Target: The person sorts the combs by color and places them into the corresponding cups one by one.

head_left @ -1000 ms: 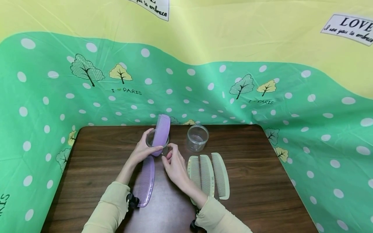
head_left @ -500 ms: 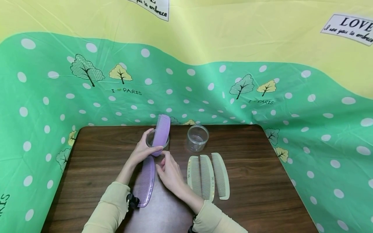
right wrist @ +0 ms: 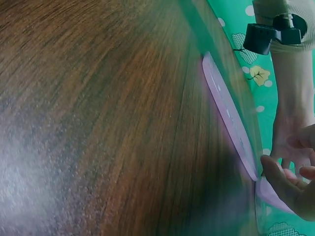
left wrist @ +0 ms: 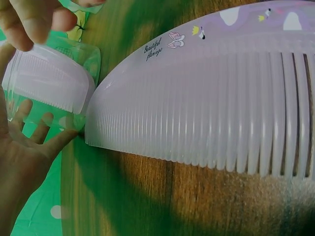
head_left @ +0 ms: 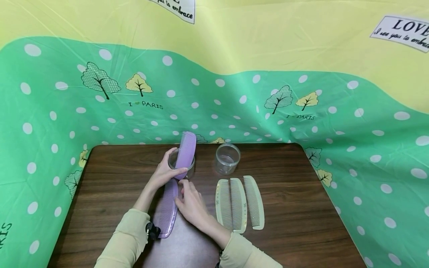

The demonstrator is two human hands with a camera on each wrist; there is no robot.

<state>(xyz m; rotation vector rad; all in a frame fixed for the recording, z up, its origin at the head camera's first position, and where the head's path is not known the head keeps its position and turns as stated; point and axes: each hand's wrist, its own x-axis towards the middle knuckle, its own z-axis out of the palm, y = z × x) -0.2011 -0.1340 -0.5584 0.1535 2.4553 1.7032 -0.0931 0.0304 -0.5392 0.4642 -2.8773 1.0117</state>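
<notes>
One purple comb (head_left: 186, 149) was contained in a clear jar (head_left: 172, 160), tilted toward one o'clock; the jar was gripped by the curled left hand (head_left: 164, 169). At six o'clock, near the flat-lying purple comb (head_left: 168, 210), the right hand (head_left: 192, 204) was held loosely bent, having been moved from five o'clock since a second earlier. A second jar (head_left: 227, 160) was seen at three, pale green combs (head_left: 238, 204) at four.

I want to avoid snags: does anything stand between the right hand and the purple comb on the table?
Nothing visible does; the right hand is beside the purple comb, near its far end.
</notes>
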